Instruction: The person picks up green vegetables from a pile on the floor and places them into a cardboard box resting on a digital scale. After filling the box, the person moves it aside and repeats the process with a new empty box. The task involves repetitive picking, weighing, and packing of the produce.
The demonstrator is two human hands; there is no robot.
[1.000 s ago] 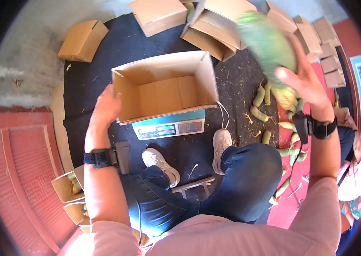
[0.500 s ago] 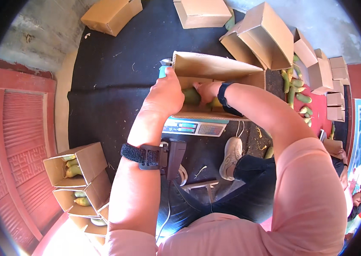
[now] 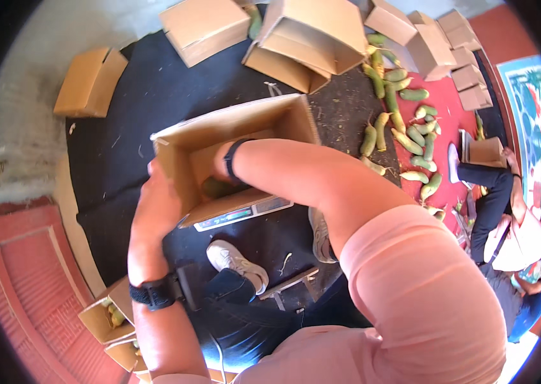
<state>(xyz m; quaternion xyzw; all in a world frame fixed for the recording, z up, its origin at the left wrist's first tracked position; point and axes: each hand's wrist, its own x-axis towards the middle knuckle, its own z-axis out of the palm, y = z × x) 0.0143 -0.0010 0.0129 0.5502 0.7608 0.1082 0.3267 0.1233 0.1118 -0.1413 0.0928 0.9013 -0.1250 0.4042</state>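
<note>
An open cardboard box [image 3: 275,120] sits on a digital scale [image 3: 238,217] before my feet. My left hand [image 3: 157,201] grips the box's left wall, its fingers partly out of view. My right arm reaches over the near side, and my right hand [image 3: 224,163] is inside the box, its fingers mostly hidden. A green vegetable [image 3: 216,187], like a long radish, lies in the box beside that hand; whether I hold it cannot be made out.
Long green vegetables [image 3: 413,144] lie scattered on dark and red sheeting at right. Cardboard boxes [image 3: 201,29] line the back. Stacked boxes of vegetables [image 3: 101,315] stand at lower left. Two other people [image 3: 513,243] are at the right. A red door [image 3: 21,275] is at left.
A second ago my right hand carried a green vegetable high at right; it moved down into the box. My left hand stayed on the box. Since half a second ago the view has shifted.
</note>
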